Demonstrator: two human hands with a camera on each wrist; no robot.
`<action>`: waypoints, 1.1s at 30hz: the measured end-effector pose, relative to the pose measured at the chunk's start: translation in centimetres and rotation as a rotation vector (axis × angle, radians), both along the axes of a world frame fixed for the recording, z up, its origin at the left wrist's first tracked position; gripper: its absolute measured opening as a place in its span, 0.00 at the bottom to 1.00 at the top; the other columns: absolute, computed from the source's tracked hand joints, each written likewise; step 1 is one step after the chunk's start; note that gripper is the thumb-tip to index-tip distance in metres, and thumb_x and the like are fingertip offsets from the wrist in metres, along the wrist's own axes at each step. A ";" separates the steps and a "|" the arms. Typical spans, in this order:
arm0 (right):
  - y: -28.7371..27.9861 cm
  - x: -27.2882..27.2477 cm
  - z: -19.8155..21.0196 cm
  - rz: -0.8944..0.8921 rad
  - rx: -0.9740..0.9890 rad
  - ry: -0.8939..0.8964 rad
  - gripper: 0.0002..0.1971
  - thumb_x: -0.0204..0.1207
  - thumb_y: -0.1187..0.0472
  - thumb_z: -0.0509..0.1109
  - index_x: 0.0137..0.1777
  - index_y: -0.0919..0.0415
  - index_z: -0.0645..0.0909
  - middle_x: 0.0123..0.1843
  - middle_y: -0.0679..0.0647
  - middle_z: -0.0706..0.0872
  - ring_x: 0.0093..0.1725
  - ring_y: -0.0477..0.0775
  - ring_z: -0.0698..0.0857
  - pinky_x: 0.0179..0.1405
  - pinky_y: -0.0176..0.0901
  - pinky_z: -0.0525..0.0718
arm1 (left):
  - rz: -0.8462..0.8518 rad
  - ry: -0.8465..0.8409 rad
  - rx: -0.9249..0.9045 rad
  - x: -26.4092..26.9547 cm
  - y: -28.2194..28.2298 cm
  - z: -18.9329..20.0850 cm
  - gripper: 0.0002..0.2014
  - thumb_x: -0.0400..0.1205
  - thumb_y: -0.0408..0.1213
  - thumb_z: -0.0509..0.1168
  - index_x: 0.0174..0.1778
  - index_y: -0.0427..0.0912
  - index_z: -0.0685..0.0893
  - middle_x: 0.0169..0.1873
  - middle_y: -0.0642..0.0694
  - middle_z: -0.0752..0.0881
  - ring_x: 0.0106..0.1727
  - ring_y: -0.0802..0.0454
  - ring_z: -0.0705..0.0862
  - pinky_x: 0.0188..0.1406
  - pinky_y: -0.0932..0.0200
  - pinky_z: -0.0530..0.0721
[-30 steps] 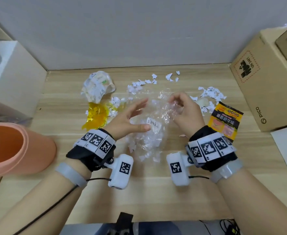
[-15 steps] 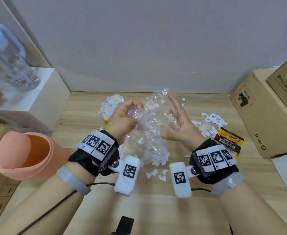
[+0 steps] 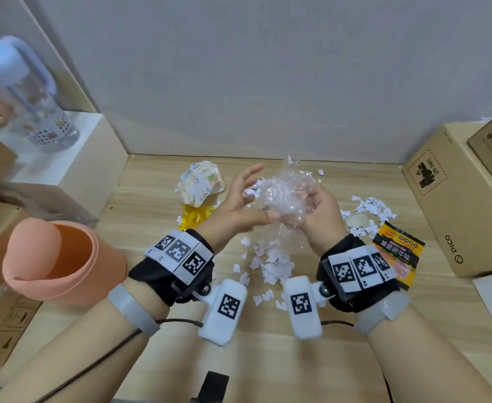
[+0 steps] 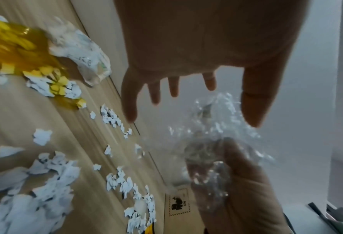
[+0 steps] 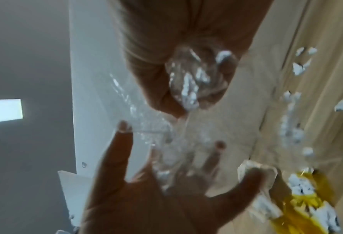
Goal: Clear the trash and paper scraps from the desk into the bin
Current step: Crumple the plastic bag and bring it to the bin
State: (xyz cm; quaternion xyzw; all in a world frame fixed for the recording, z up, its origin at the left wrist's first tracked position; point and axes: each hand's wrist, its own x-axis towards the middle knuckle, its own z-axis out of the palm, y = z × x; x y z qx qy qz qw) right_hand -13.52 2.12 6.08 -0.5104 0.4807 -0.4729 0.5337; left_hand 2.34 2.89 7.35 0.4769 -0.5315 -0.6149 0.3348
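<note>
My right hand (image 3: pixel 311 205) is raised above the desk and grips a crumpled wad of clear plastic film (image 3: pixel 285 193) with scraps inside. My left hand (image 3: pixel 239 199) is beside it with fingers spread straight, the thumb tip touching the film. In the right wrist view the right hand (image 5: pixel 176 55) is curled round the film (image 5: pixel 190 79). The left wrist view shows the left hand (image 4: pixel 173 87) flat and holding nothing. White paper scraps (image 3: pixel 271 263) lie on the desk below the hands. The orange bin (image 3: pixel 55 257) stands at the left, tipped toward me.
A crumpled white wrapper (image 3: pixel 199 184) and yellow cellophane (image 3: pixel 195 216) lie behind the left hand. More scraps (image 3: pixel 369 207) and an orange snack packet (image 3: pixel 399 254) lie at the right. Cardboard boxes (image 3: pixel 457 199) line the right side. A water bottle (image 3: pixel 26 97) stands on a white box (image 3: pixel 73 164).
The film was lifted off the desk between both hands and several scraps fell out. Now the right hand bunches it alone; the left hand has let go and opened.
</note>
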 end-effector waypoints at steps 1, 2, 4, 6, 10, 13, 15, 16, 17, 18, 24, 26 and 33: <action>0.0 0.1 0.1 0.003 -0.001 -0.020 0.24 0.59 0.82 0.74 0.49 0.55 0.80 0.42 0.46 0.89 0.44 0.44 0.87 0.44 0.40 0.87 | -0.064 0.031 0.058 0.0 0.1 0.0 0.40 0.61 0.52 0.77 0.65 0.81 0.65 0.76 0.57 0.63 0.73 0.47 0.74 0.67 0.36 0.80; 0.0 0.4 0.4 0.029 -0.018 -0.018 0.22 0.60 0.83 0.72 0.43 0.55 0.80 0.34 0.43 0.90 0.38 0.38 0.87 0.38 0.33 0.86 | -0.125 0.084 0.111 -0.1 0.2 -0.2 0.43 0.59 0.54 0.80 0.67 0.82 0.66 0.77 0.55 0.66 0.71 0.45 0.79 0.64 0.33 0.82; 0.2 0.9 0.5 0.083 -0.053 0.001 0.21 0.61 0.86 0.69 0.36 0.55 0.79 0.25 0.38 0.88 0.29 0.33 0.85 0.29 0.25 0.82 | -0.178 0.209 0.176 -0.5 0.2 -0.6 0.39 0.61 0.53 0.82 0.65 0.78 0.72 0.69 0.47 0.80 0.59 0.46 0.88 0.56 0.33 0.86; 0.4 1.1 0.6 0.123 -0.057 0.011 0.21 0.61 0.86 0.69 0.38 0.56 0.80 0.27 0.43 0.87 0.29 0.32 0.84 0.30 0.24 0.81 | -0.124 0.272 0.207 -0.9 0.3 -0.7 0.28 0.70 0.43 0.78 0.63 0.69 0.78 0.54 0.45 0.88 0.46 0.49 0.91 0.46 0.39 0.91; 0.0 -0.4 0.2 0.218 -0.150 0.276 0.30 0.62 0.74 0.76 0.54 0.42 0.73 0.56 0.52 0.75 0.54 0.38 0.76 0.52 0.32 0.75 | 0.126 0.274 0.173 -1.1 0.0 -0.8 0.18 0.76 0.23 0.67 0.50 0.53 0.80 0.44 0.45 0.86 0.31 0.54 0.88 0.27 0.56 0.89; -0.1 -2.2 -0.2 0.314 -0.045 0.231 0.50 0.59 0.67 0.81 0.65 0.24 0.55 0.73 0.44 0.60 0.72 0.43 0.64 0.65 0.39 0.74 | 0.303 0.264 0.204 -0.6 -0.6 -1.2 0.22 0.79 0.15 0.58 0.44 0.52 0.78 0.40 0.45 0.83 0.25 0.58 0.86 0.22 0.64 0.84; 0.1 -2.3 -0.7 0.447 0.001 0.188 0.56 0.61 0.69 0.80 0.69 0.21 0.47 0.77 0.37 0.52 0.75 0.39 0.60 0.64 0.44 0.79 | 0.318 0.236 0.230 -0.7 -0.8 -1.7 0.23 0.77 0.13 0.53 0.42 0.49 0.78 0.35 0.46 0.84 0.24 0.57 0.85 0.24 0.62 0.82; 0.1 -2.1 -1.0 0.491 -0.030 0.195 0.55 0.62 0.70 0.78 0.70 0.22 0.46 0.78 0.36 0.49 0.75 0.33 0.57 0.59 0.41 0.82 | 0.317 0.222 0.236 -1.0 -0.8 -1.9 0.24 0.76 0.11 0.51 0.39 0.48 0.77 0.33 0.50 0.86 0.24 0.56 0.84 0.24 0.62 0.81; 0.1 -1.8 -1.4 0.503 -0.088 0.230 0.54 0.64 0.71 0.76 0.70 0.23 0.47 0.79 0.37 0.48 0.74 0.25 0.54 0.55 0.34 0.83 | 0.322 0.215 0.241 -1.2 -0.7 -2.0 0.24 0.76 0.10 0.49 0.37 0.46 0.76 0.31 0.54 0.86 0.23 0.56 0.84 0.22 0.63 0.80; 0.0 -1.5 -1.6 0.500 -0.148 0.285 0.52 0.65 0.71 0.75 0.70 0.25 0.47 0.79 0.40 0.47 0.72 0.20 0.51 0.53 0.25 0.80 | 0.334 0.212 0.253 -1.3 -0.6 -2.2 0.25 0.75 0.09 0.48 0.35 0.46 0.75 0.30 0.56 0.85 0.24 0.55 0.83 0.18 0.65 0.78; 0.2 0.5 -2.3 0.507 -0.329 0.635 0.48 0.70 0.61 0.73 0.76 0.39 0.39 0.72 0.51 0.64 0.69 0.46 0.70 0.65 0.41 0.75 | 0.312 0.054 0.220 -1.6 -0.2 -2.3 0.24 0.76 0.13 0.45 0.47 0.47 0.75 0.37 0.46 0.80 0.32 0.52 0.80 0.18 0.67 0.78; 0.4 1.2 -2.3 0.401 -0.289 0.598 0.40 0.71 0.62 0.72 0.78 0.46 0.53 0.69 0.53 0.70 0.64 0.52 0.75 0.61 0.48 0.78 | 0.308 0.031 0.215 -1.6 -0.2 -2.2 0.21 0.80 0.16 0.48 0.55 0.49 0.68 0.42 0.48 0.79 0.35 0.53 0.81 0.26 0.63 0.82; 0.0 4.4 -1.0 0.226 -0.346 0.611 0.18 0.72 0.59 0.71 0.60 0.64 0.76 0.55 0.58 0.83 0.52 0.58 0.82 0.51 0.52 0.79 | 0.299 0.079 0.283 2.1 -0.4 -1.8 0.28 0.81 0.21 0.58 0.72 0.51 0.60 0.52 0.42 0.79 0.38 0.49 0.79 0.37 0.56 0.79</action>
